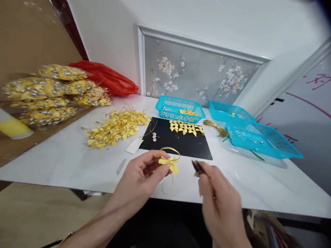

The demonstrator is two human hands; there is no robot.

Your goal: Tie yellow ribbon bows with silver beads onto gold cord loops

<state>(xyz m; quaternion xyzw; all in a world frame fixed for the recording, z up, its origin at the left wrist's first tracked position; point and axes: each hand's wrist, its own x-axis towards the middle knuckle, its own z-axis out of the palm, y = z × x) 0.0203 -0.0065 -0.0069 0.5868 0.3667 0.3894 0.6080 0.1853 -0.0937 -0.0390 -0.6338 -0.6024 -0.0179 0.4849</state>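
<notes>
- My left hand (142, 177) pinched a yellow bow (173, 167) between thumb (160, 173) and fingers (152, 155), wire loop (178, 153) uppermost.
- My right hand (222, 199) gripped a dark tool (198, 167), apart.

- The 2 bare hands are up in front, apart from each other.
- The left hand (142, 175) pinches with its thumb (160, 174) and fingers.
- The left arm (100, 220) comes up from the bottom left, with its wrist (123, 203) almost straight.
- The right hand (221, 196) is curled up tight and looks a bit blurry.
- The right fingers bend in toward the left hand.
</notes>
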